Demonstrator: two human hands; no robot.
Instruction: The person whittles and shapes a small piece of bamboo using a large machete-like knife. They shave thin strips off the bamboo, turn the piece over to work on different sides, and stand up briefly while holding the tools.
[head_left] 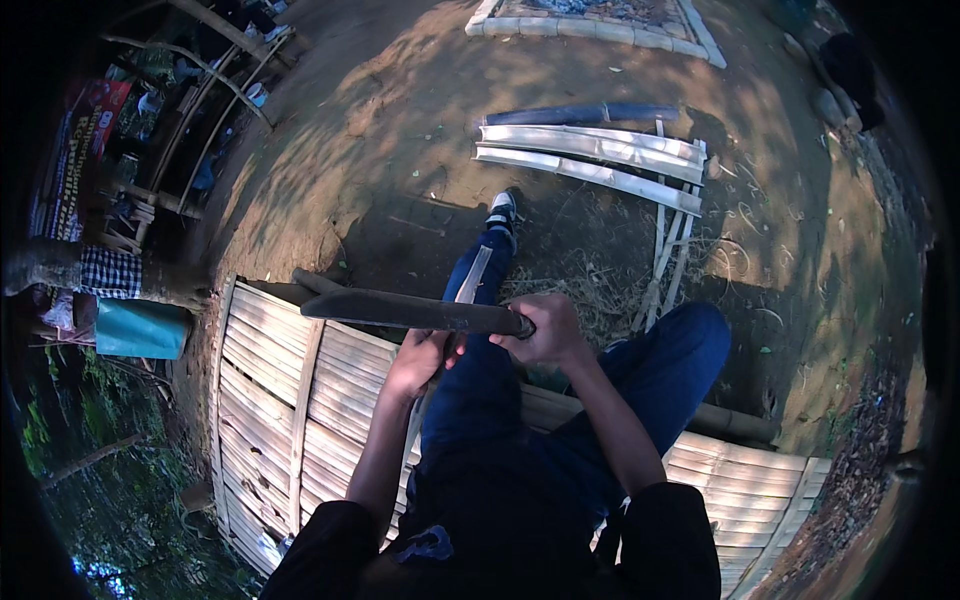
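My right hand (548, 328) is closed round the handle of a machete (400, 309). Its broad dark blade lies crosswise in front of me, the tip pointing left. My left hand (415, 364) sits just below the blade, closed on a narrow pale bamboo strip (474, 276). The strip slants up and away over my left thigh and passes behind the blade, its lower end running down beside my left forearm. Whether the edge touches the strip I cannot tell.
I sit on a slatted bamboo platform (262, 365). Split bamboo lengths (595, 150) lie ahead on the dirt, near a pile of shavings (590, 300). A brick-edged fire pit (600, 30) is at the far side. A teal container (142, 328) and wooden racks stand left.
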